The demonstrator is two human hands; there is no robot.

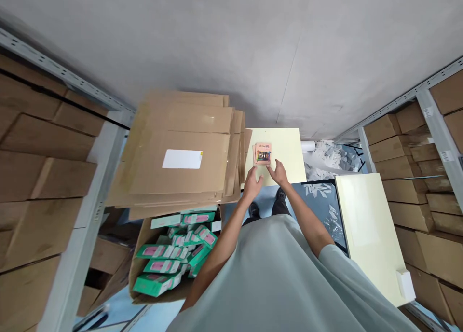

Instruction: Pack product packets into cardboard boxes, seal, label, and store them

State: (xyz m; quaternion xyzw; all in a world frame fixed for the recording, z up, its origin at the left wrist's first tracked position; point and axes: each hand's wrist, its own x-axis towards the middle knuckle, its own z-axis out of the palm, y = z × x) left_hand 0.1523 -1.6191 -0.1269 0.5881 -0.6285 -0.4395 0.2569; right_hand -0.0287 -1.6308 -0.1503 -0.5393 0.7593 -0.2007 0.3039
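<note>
Between storage shelves [97,177], a pale table [287,148] carries a stack of pink packs [263,153] at its middle, not yet gripped; left hand [252,183] and right hand [279,172] hover just short, fingers spread, empty.

We see a small stack of pink packets [262,153], a colourful picture printed on the top one. It lies flat and slightly fanned near the left edge of the pale yellow surface [287,146].
</note>
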